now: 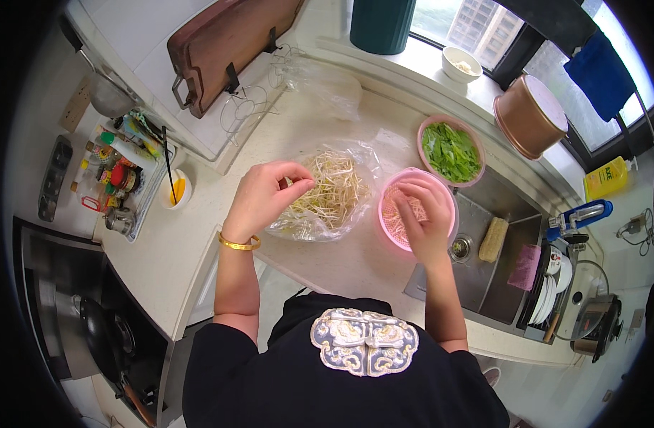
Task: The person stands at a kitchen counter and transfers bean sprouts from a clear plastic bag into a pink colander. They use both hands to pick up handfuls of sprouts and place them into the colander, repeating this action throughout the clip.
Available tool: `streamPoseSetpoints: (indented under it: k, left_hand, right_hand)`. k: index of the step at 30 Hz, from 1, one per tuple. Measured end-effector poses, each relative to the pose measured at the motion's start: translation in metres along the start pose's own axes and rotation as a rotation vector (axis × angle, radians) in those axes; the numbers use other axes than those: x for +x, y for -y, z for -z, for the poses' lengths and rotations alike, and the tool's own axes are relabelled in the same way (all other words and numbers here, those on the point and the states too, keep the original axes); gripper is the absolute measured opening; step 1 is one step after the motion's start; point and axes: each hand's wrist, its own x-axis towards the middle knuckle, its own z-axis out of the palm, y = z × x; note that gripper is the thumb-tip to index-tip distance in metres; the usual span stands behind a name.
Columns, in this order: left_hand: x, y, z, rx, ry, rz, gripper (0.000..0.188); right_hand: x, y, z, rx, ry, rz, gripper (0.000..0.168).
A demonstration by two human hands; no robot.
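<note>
A clear plastic bag (284, 231) lies spread on the counter, heaped with bean sprouts (335, 184). Over the left side of the heap is my left hand (270, 192), its thumb and index fingertips close together. Whether a sprout is pinched there is too small to tell. To the right of the bag stands a pink plastic basket (389, 235) with some sprouts (404, 222) inside. My right hand (428, 219) hovers above that basket, thumb apart from the fingers, with nothing visible between them. It hides part of the basket's contents.
A pink bowl of green leaves (451, 152) stands behind the basket, by the steel sink (474, 214). A sponge-like block (493, 239) lies in the sink. To the left are a small bowl of yellow liquid (177, 191) with chopsticks, condiment bottles (124, 176) and a wok (99, 337).
</note>
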Motion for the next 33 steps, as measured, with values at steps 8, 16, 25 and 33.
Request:
streamPoseSetpoints:
  k: [8,16,25,33]
  left_hand:
    - [0.003,-0.016,-0.02,0.04,0.078,-0.135,0.012]
    - [0.007,-0.025,-0.044,0.189,0.051,-0.273,0.009]
    - [0.013,-0.042,-0.1,0.324,-0.002,-0.541,0.005]
    - [0.042,-0.013,-0.187,0.507,0.133,-0.788,0.012]
  right_hand:
    - [0.014,0.01,-0.009,-0.168,0.065,0.182,0.021]
    - [0.001,-0.002,-0.012,-0.293,-0.044,0.091,0.013]
    - [-0.02,-0.044,0.016,0.335,-0.307,-0.506,0.004]
    - [-0.077,-0.131,0.086,0.44,-0.767,-0.803,0.013]
